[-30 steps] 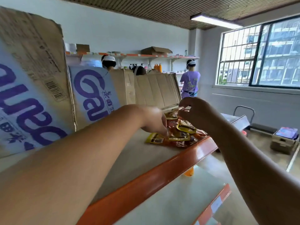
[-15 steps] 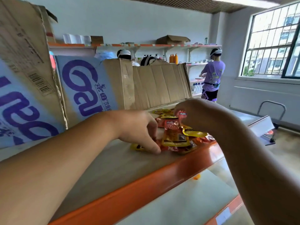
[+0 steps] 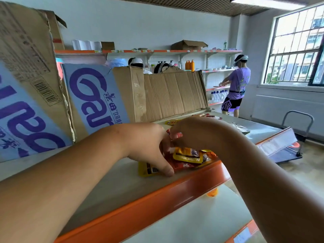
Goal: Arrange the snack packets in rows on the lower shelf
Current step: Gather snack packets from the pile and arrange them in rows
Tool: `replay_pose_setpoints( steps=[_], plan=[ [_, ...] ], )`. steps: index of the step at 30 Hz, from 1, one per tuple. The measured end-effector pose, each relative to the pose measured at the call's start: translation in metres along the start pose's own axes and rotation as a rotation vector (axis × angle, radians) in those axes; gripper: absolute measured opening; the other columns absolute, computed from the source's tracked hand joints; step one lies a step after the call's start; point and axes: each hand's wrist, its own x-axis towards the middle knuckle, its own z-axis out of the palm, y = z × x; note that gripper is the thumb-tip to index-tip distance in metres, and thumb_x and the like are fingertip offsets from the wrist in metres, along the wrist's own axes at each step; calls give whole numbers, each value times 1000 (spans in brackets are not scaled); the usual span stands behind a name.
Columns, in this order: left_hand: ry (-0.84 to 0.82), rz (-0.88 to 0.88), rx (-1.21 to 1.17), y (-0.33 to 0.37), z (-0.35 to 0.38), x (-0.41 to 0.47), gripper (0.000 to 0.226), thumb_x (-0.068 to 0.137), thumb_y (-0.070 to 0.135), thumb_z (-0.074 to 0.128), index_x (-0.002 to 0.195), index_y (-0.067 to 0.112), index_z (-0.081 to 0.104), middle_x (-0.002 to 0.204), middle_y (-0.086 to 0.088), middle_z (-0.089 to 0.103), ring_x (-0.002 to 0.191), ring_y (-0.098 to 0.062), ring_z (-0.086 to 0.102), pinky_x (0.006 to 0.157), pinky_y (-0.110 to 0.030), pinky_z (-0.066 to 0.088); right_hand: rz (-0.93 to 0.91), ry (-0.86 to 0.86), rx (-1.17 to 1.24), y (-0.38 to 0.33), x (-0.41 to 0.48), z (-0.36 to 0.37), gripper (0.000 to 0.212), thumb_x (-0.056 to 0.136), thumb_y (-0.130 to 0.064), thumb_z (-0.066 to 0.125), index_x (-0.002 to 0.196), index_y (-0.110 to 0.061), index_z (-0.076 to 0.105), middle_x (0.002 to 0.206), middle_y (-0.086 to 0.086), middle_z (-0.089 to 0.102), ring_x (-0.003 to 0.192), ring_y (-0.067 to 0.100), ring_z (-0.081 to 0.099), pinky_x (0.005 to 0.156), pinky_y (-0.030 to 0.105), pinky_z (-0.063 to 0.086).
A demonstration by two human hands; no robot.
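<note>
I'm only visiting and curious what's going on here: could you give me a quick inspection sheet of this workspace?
Surface: grey shelf with orange front edge; lower shelf below.
Job's things: snack packets piled near the edge, not in rows.
Clutter: cardboard boxes standing behind the pile.
Hands: left hand thumb on a yellow packet, grip hidden; right hand pinches a red packet.
Cables: nothing seen.
Surroundings: person in purple at wall shelves, window, trolley.

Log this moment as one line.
left hand: thumb on yellow packet | right hand: pinches red packet | packets: loose pile at shelf edge | rows: none yet
</note>
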Motion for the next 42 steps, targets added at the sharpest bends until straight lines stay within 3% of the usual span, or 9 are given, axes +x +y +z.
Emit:
replay_pose_setpoints(
  steps=[6,8,11,14,19,24,30,37,42],
  plan=[
    [-29,-39,-56,-13,-12,-3,16,89,39,63,86,27,73,74,12,69,69,-7,64,64,-24,51,-21,222,-10,5,2,5,31,99,-48,55,85,-22,61,83,-3,59,75,17,56,55,29,35],
    [-77,-91,-14,-24,-17,-2,19,94,36,59,80,25,66,75,8,66,69,-11,61,62,-27,47,-25,279,51,5,0,4,27,99,-43,55,77,-27,58,79,-7,56,70,13,54,54,29,33],
    [-166,-223,22,-48,-20,-2,24,95,35,59,98,16,72,86,0,74,74,-17,68,74,-35,54,-95,357,96,-2,0,4,23,97,-34,57,75,-28,57,71,-9,53,63,4,49,54,27,32],
    [-205,-427,-138,-73,-19,-2,29,96,38,66,104,12,73,90,-9,78,73,-22,76,64,-36,61,-169,427,240,-15,5,6,15,93,-27,57,79,-27,63,71,-9,61,65,5,57,56,29,44],
    [-265,-585,-104,-90,-12,-2,47,94,50,68,101,4,68,86,-10,72,66,-22,70,58,-29,58,-149,321,643,-27,18,10,22,85,-7,58,84,-27,65,78,-7,71,68,9,62,64,33,50],
    [-201,-497,-97,-85,-11,0,45,93,52,70,116,14,63,103,-6,70,85,-23,73,66,-32,62,90,166,64,-37,22,17,18,96,-19,54,100,-22,71,102,2,70,88,21,65,77,34,56],
    [-229,-432,-78,-71,-9,-1,64,80,57,82,123,15,60,102,-5,66,94,-24,71,75,-33,64,76,27,-57,-68,25,7,51,96,-64,51,113,-17,56,79,-2,51,72,14,48,56,27,32],
    [-222,-406,-96,-75,-11,-2,42,78,45,87,99,22,59,104,-5,66,98,-24,70,78,-36,65,-3,-31,-5,-72,29,8,33,95,-33,63,123,-16,56,100,1,57,81,16,51,76,30,45],
    [-243,-409,-86,-77,-11,-2,44,76,45,89,101,23,60,106,-6,68,100,-23,70,83,-38,64,-8,-129,-57,-81,43,-4,62,86,-56,71,126,-11,61,108,2,65,93,21,61,61,25,39]
  ],
)
